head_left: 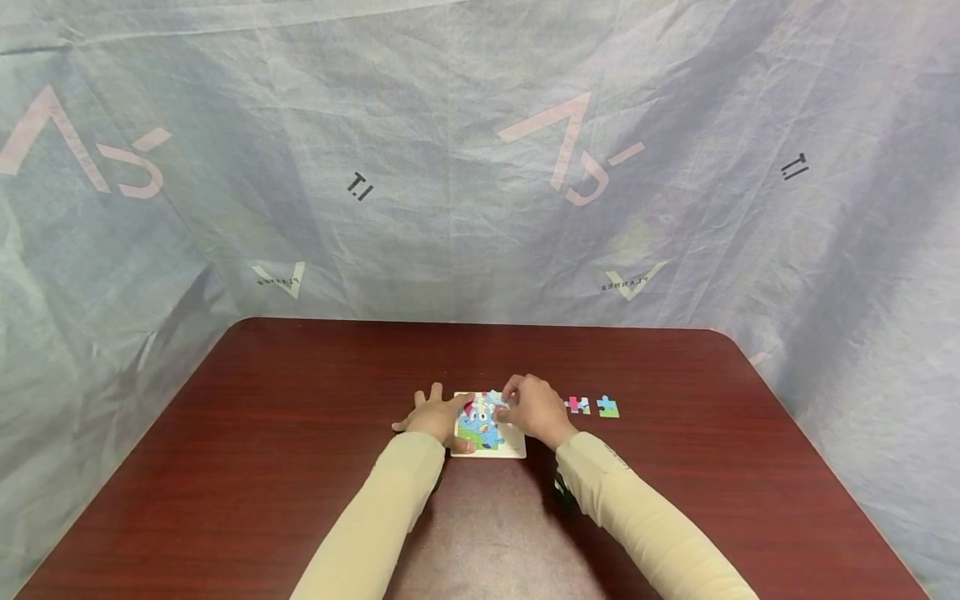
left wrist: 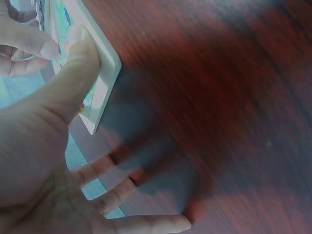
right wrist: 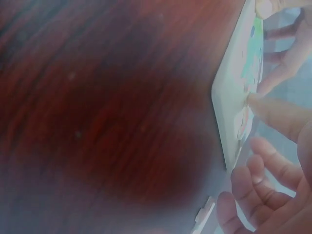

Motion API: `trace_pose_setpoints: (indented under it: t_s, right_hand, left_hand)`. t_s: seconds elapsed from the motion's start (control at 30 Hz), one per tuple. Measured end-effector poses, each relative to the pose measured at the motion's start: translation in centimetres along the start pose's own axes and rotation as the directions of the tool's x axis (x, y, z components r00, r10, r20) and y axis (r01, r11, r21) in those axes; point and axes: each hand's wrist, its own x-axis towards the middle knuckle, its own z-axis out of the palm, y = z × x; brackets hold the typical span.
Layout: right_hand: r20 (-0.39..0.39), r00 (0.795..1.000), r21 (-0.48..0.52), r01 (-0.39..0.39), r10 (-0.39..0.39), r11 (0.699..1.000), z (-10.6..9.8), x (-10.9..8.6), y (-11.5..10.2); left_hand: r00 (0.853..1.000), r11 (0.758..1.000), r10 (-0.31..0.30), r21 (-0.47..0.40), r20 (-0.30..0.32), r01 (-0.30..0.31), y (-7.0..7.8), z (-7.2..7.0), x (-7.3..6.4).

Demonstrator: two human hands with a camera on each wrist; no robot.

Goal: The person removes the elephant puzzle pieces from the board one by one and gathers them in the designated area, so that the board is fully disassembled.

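Observation:
A small pale-rimmed puzzle board (head_left: pixel 512 453) lies on the table, partly filled with pieces showing a blue cartoon animal on green. My left hand (head_left: pixel 431 417) is spread at its left side, thumb resting on the near left corner and index finger over the far left part. Over the board's right side, my right hand (head_left: pixel 542 410) bends its fingers and pinches a puzzle piece (right wrist: pixel 242 123) between thumb and index finger, low against the board. The fingers hide much of that piece. In the right wrist view the other fingers curl beside the board's edge.
Right of the board lie loose puzzle pieces: a blue and green one (head_left: pixel 608 407) and a pink and white bit (head_left: pixel 578 405) partly behind my right hand. The dark red wooden table (head_left: pixel 300 467) has rounded far corners, with a grey printed cloth (head_left: pixel 450 250) hanging behind.

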Motion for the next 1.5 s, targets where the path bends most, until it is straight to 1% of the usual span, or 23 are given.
trace_pose_setpoints:
  t_s: [0.1,0.23,0.5,0.6,0.73,0.87,1.07,1.23,1.33,1.5]
  right_hand:
    - [-0.011,1.0,-0.029,0.002,-0.002,1.0,0.0,0.0,0.0]
    - [0.003,1.0,-0.057,0.004,-0.004,0.998,0.1,0.2,0.1]
    - [0.014,0.998,-0.128,0.064,-0.063,0.99,-0.2,1.0,0.4]
    - [0.026,0.997,-0.158,0.078,-0.075,0.984,-0.3,1.2,0.6]
    - [0.044,0.993,-0.184,0.118,-0.111,0.976,-0.7,1.3,0.8]
    - [0.07,0.987,-0.181,0.155,-0.144,0.971,-1.0,1.3,1.0]
    - [0.114,0.984,-0.133,0.152,-0.137,0.979,-1.2,1.3,0.9]
    - [0.131,0.983,-0.135,0.144,-0.126,0.98,-1.2,1.4,0.9]
    - [0.136,0.984,-0.128,0.136,-0.118,0.982,-1.1,1.6,1.1]
    - [0.11,0.987,-0.121,0.126,-0.113,0.985,-0.9,1.8,1.3]
  left_hand:
    - [1.0,1.0,-0.002,-0.001,0.0,0.002,-0.1,0.0,0.1]
    - [1.0,1.0,-0.002,-0.01,-0.001,0.002,0.0,0.0,0.1]
    - [1.0,1.0,-0.003,-0.009,0.003,0.003,0.1,0.0,0.2]
    - [1.0,1.0,-0.003,0.001,0.008,0.003,0.1,0.0,0.3]
    - [1.0,1.0,-0.003,0.008,0.009,0.003,0.1,0.1,0.4]
    - [1.0,1.0,-0.002,0.006,0.01,0.002,0.0,0.1,0.4]
    - [1.0,1.0,-0.002,0.0,0.015,0.002,0.0,0.2,0.3]
    - [1.0,1.0,-0.003,0.003,0.012,0.003,0.1,0.0,0.0]
    - [1.0,1.0,-0.007,0.004,0.013,0.007,0.1,-0.1,0.0]
    - [1.0,1.0,-0.012,-0.011,0.008,0.012,0.1,-0.1,-0.1]
